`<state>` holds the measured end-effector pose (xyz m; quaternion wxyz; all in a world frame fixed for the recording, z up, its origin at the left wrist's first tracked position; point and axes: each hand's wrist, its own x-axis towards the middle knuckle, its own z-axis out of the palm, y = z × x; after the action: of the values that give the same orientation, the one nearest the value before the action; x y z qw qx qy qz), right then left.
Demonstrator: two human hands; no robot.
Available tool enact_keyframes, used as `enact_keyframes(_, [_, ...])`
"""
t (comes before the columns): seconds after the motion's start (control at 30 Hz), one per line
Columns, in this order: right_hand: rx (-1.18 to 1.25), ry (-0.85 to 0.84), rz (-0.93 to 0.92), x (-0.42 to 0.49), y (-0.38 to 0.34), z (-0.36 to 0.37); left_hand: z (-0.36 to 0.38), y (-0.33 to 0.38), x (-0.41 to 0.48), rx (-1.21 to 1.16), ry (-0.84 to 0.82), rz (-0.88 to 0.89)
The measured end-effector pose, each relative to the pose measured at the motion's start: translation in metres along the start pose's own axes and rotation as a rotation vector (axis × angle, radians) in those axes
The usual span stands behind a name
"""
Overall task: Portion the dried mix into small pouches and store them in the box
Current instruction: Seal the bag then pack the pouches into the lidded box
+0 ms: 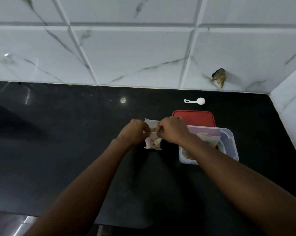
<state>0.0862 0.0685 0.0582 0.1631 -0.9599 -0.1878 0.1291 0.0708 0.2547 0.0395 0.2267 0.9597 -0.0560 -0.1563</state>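
A small clear pouch [153, 142] with brownish dried mix in its bottom stands on the black counter [75, 142]. My left hand [134, 132] pinches its top edge on the left and my right hand [172, 131] pinches the top on the right. Behind the hands lies another flat clear pouch [152, 122]. To the right sits the clear plastic box [230, 142], open, holding filled pouches; my right forearm crosses over its near corner. The red lid [200, 118] lies just behind the box.
A white plastic scoop [195, 101] lies near the back wall. The tiled wall [143, 48] runs along the back, with a broken hole [219, 78] at the right. A side wall [290, 103] closes the counter's right end. The counter's front edge is near my elbows.
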Motion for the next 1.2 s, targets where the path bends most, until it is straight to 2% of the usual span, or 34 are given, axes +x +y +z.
enact_keyframes(0.17, [0.057,-0.008,-0.037,-0.019,0.008,-0.032,-0.030,0.017,-0.018,-0.161,0.071,0.117])
enact_keyframes(0.33, [0.138,0.037,-0.066,-0.042,0.026,-0.076,-0.057,0.058,-0.014,-0.188,0.093,0.258])
enact_keyframes(0.57, [0.289,0.030,0.066,-0.081,0.072,-0.107,-0.046,0.120,0.003,-0.186,0.041,0.349])
enact_keyframes(0.8, [0.315,0.000,0.155,-0.123,0.122,-0.108,-0.008,0.170,0.012,-0.173,-0.084,0.408])
enact_keyframes(1.03, [0.224,-0.089,0.141,-0.134,0.146,-0.085,0.037,0.187,0.017,-0.055,-0.199,0.371])
enact_keyframes(1.2, [-0.046,-0.114,0.122,-0.126,0.146,-0.068,0.052,0.188,0.015,0.222,-0.192,0.311])
